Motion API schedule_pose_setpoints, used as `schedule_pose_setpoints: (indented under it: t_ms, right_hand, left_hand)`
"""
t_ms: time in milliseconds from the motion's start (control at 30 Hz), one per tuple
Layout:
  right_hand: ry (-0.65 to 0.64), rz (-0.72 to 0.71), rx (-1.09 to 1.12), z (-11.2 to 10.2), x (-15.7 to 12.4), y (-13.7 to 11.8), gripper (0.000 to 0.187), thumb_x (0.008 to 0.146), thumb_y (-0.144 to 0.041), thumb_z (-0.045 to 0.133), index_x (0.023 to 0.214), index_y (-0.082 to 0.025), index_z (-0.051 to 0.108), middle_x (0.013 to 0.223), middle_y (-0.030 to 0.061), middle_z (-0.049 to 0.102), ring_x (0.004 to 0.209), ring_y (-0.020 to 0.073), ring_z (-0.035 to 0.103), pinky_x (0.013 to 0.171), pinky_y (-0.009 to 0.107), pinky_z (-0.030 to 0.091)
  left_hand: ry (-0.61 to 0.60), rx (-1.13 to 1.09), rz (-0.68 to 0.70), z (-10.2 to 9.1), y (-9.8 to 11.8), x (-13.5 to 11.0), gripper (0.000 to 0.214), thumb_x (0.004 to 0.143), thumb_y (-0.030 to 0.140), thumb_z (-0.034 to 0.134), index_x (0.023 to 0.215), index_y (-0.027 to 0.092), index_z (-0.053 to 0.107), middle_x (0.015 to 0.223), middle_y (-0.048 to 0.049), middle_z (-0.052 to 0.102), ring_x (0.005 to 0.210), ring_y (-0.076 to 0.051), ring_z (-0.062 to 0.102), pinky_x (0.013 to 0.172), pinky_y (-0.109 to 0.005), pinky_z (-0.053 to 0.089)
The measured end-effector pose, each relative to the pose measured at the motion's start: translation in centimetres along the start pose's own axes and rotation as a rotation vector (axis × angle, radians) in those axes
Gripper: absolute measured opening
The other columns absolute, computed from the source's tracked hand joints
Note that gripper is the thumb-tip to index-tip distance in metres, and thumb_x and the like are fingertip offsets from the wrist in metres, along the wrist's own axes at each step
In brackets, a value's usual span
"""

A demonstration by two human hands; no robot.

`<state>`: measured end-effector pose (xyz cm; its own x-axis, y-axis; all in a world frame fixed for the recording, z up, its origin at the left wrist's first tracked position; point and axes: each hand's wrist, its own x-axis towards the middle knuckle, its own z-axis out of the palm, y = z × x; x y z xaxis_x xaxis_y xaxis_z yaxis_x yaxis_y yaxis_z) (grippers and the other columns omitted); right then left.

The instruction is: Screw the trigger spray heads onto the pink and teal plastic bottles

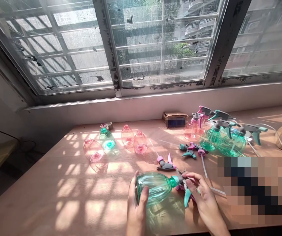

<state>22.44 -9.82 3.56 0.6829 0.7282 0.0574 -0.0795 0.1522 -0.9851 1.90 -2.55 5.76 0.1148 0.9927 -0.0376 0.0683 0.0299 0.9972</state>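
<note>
Near the table's front edge, a green transparent spray bottle (154,187) is held on its side. My left hand (138,203) is closed around its base, thumb on the near side. My right hand (201,193) grips the grey and teal spray head (180,179) at the bottle's neck. The head's teal trigger (187,197) hangs down beneath my right fingers. Behind the neck lie pink and grey spray head parts, partly hidden. Just beyond the bottle, a loose pink and grey spray head (165,164) rests on the table with its tube pointing away.
Pink bottles (93,150) and a green bottle (107,139) without heads stand at the back left. Loose spray heads (192,150) lie right of centre. Several bottles with heads (211,137) stand at the right. A small cardboard box (175,115) sits by the window wall.
</note>
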Motion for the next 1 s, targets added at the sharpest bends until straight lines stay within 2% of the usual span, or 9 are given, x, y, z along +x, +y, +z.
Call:
schedule_pose_setpoints:
  t_ms: [100, 167, 233, 300, 433, 633, 767, 867, 1000]
  right_hand:
    - [0.015, -0.037, -0.08, 0.3, 0.5, 0.1, 0.064, 0.086, -0.061, 0.088, 0.14, -0.03, 0.072, 0.15, 0.0109, 0.075, 0.141, 0.0415, 0.068, 0.117, 0.052, 0.057]
    - [-0.007, -0.04, -0.049, 0.1, 0.6, 0.2, 0.07, 0.084, -0.058, 0.091, 0.146, -0.034, 0.07, 0.161, 0.0086, 0.07, 0.146, 0.0401, 0.064, 0.124, 0.052, 0.051]
    - [-0.089, 0.014, 0.051, -0.1, 0.3, 0.2, 0.061, 0.079, -0.054, 0.097, 0.135, -0.035, 0.08, 0.147, 0.0077, 0.08, 0.132, 0.0377, 0.075, 0.111, 0.044, 0.062]
    - [-0.186, 0.086, 0.131, -0.1, -0.2, 0.3, 0.046, 0.076, -0.053, 0.101, 0.115, -0.033, 0.089, 0.118, 0.0074, 0.09, 0.105, 0.0331, 0.083, 0.087, 0.035, 0.07]
    - [-0.216, 0.139, 0.227, 1.1, -1.5, 0.4, 0.042, 0.075, -0.06, 0.1, 0.103, -0.03, 0.089, 0.076, 0.0008, 0.081, 0.067, 0.0223, 0.075, 0.067, 0.031, 0.066]
    - [-0.203, 0.113, 0.093, 2.2, -1.8, 1.2, 0.055, 0.072, -0.07, 0.097, 0.107, -0.029, 0.09, 0.082, 0.0024, 0.082, 0.07, 0.022, 0.074, 0.071, 0.033, 0.063]
    - [-0.234, 0.125, 0.019, 1.8, -1.3, 1.9, 0.056, 0.071, -0.074, 0.095, 0.103, -0.029, 0.092, 0.072, 0.0012, 0.077, 0.069, 0.0212, 0.069, 0.07, 0.031, 0.057]
    - [-0.251, 0.175, 0.083, 2.1, -1.2, 1.7, 0.054, 0.073, -0.073, 0.094, 0.102, -0.028, 0.091, 0.066, 0.0004, 0.075, 0.063, 0.0203, 0.068, 0.064, 0.03, 0.057]
    - [-0.17, 0.181, 0.228, 2.7, -1.4, 0.8, 0.047, 0.073, -0.067, 0.097, 0.096, -0.028, 0.088, 0.061, -0.0012, 0.073, 0.054, 0.0193, 0.068, 0.057, 0.029, 0.059]
  left_hand:
    - [0.019, -0.066, -0.045, 0.2, 0.0, 0.0, 0.079, 0.101, 0.07, 0.061, 0.161, 0.018, 0.053, 0.175, -0.0177, 0.05, 0.165, -0.039, 0.042, 0.135, -0.053, 0.035]
    - [0.046, -0.15, -0.069, 0.3, -0.2, 0.2, 0.08, 0.1, 0.074, 0.059, 0.159, 0.02, 0.057, 0.171, -0.0163, 0.056, 0.163, -0.039, 0.043, 0.135, -0.052, 0.035]
    - [0.069, -0.244, -0.085, 0.3, -0.5, 0.4, 0.081, 0.099, 0.076, 0.058, 0.156, 0.018, 0.061, 0.164, -0.0166, 0.063, 0.161, -0.041, 0.047, 0.133, -0.051, 0.037]
    - [0.077, -0.293, -0.089, 0.2, -0.9, 0.6, 0.082, 0.097, 0.075, 0.06, 0.154, 0.016, 0.063, 0.16, -0.0173, 0.067, 0.157, -0.042, 0.051, 0.132, -0.052, 0.039]
    - [0.071, -0.266, -0.049, -0.5, -1.5, 0.9, 0.076, 0.096, 0.071, 0.065, 0.15, 0.017, 0.067, 0.162, -0.0153, 0.065, 0.16, -0.04, 0.047, 0.133, -0.05, 0.035]
    - [-0.02, -0.215, 0.014, -2.1, -2.1, 1.5, 0.075, 0.093, 0.068, 0.069, 0.15, 0.019, 0.069, 0.159, -0.0142, 0.067, 0.158, -0.043, 0.048, 0.131, -0.053, 0.035]
    - [0.024, -0.183, 0.064, -2.0, -2.3, 1.6, 0.078, 0.09, 0.071, 0.069, 0.149, 0.02, 0.07, 0.158, -0.0134, 0.068, 0.158, -0.044, 0.047, 0.133, -0.053, 0.035]
    - [0.093, -0.108, 0.117, -1.5, -2.2, 1.5, 0.086, 0.09, 0.076, 0.07, 0.156, 0.022, 0.062, 0.158, -0.0151, 0.066, 0.153, -0.045, 0.054, 0.127, -0.053, 0.046]
    - [0.009, -0.004, 0.169, -1.1, -2.3, 1.5, 0.105, 0.074, 0.076, 0.089, 0.156, 0.019, 0.06, 0.156, -0.0201, 0.066, 0.146, -0.049, 0.06, 0.12, -0.052, 0.054]
